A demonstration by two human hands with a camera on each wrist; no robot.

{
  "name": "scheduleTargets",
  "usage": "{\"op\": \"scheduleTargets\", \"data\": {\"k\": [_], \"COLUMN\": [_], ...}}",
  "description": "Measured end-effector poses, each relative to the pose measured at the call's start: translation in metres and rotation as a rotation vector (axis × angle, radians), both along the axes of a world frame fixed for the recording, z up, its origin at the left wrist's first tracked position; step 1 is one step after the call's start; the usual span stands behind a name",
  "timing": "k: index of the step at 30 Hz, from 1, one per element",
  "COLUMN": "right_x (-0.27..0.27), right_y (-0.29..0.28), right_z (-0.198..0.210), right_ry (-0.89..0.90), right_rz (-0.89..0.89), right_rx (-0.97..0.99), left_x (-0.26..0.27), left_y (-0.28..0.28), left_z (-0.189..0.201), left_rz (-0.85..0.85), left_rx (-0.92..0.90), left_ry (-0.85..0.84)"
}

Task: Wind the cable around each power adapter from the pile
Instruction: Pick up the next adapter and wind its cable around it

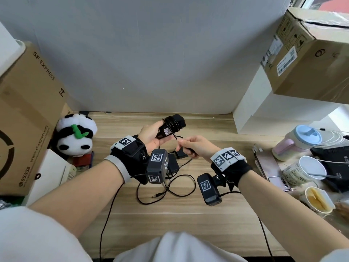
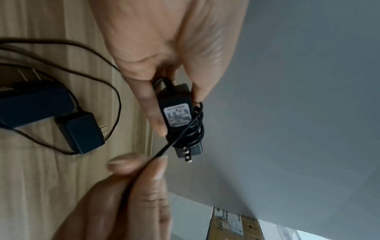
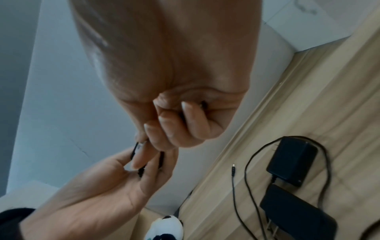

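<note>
Black adapter: the adapter [image 1: 171,128] was held up off the desk [image 1: 188,214] in the left hand [image 1: 151,136], thumb and fingers curled round its back end, with its prongs pointing away from the palm.
Left hand grip: closed firmly on the adapter body; the thumb [image 2: 152,104] lay along the labelled face, just short of the coils.
Cable: several turns of the cable [image 2: 196,123] already sat round the middle of the body, and one straight strand ran from them down to the right hand [image 1: 196,146].
Right hand grip: fingers curled, pinching that strand between thumb and forefinger [image 2: 144,164], close below the adapter; nothing else was in it.
Stage, as judged: the winding looked well along on this adapter, though how much loose cable remained behind the right hand could not be told.
Doing it well: the strand would best be kept lightly taut so each turn beds beside the last, towards the prong end and clear of the left thumb.
Risk: slack could let coils slide off over the prongs [image 2: 188,154]; too hard a pull could twist the body in the left palm.
Pile: two more adapters [image 3: 292,162] lay unwound on the desk below both wrists, their cables looped loosely round them, one barrel plug [image 1: 158,195] lying free nearest the body.
</note>
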State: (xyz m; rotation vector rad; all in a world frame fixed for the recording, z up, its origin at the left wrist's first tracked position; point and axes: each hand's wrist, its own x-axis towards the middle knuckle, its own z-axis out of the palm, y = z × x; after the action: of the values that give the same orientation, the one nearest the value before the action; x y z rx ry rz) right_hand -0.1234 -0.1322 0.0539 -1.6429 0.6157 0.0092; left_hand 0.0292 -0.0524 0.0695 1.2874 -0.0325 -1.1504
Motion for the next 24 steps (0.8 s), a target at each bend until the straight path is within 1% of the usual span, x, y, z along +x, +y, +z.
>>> {"op": "scheduleTargets", "data": {"k": [3, 7, 9, 11, 14, 16, 21, 24], "right_x": [-0.004, -0.008, -0.008, -0.006, -0.002, 0.000, -0.002, -0.002], "right_y": [-0.002, -0.008, -0.010, -0.013, -0.017, -0.019, -0.014, -0.009], "right_z": [-0.005, -0.006, -0.006, -0.006, -0.003, -0.001, 0.000, 0.003], "right_ry": [0.064, 0.111, 0.104, 0.064, -0.009, -0.053, -0.108, -0.141], "right_rz": [-0.011, -0.085, -0.142, -0.249, -0.432, -0.469, -0.478, -0.492], "right_rx": [0.022, 0.027, 0.024, 0.059, 0.195, 0.265, 0.345, 0.377], "left_x": [-0.001, -0.002, -0.002, -0.003, -0.006, -0.007, -0.008, -0.011], "left_y": [0.003, 0.006, 0.007, 0.008, 0.011, 0.012, 0.014, 0.014], "left_z": [0.000, 0.003, 0.005, 0.006, 0.007, 0.008, 0.007, 0.008], "left_rz": [-0.067, -0.193, -0.250, -0.308, -0.386, -0.429, -0.442, -0.416], "left_rx": [-0.040, -0.067, -0.053, -0.029, 0.020, 0.029, -0.013, -0.033], "left_ry": [0.073, 0.144, 0.120, 0.079, 0.042, 0.011, -0.023, 0.021]}}
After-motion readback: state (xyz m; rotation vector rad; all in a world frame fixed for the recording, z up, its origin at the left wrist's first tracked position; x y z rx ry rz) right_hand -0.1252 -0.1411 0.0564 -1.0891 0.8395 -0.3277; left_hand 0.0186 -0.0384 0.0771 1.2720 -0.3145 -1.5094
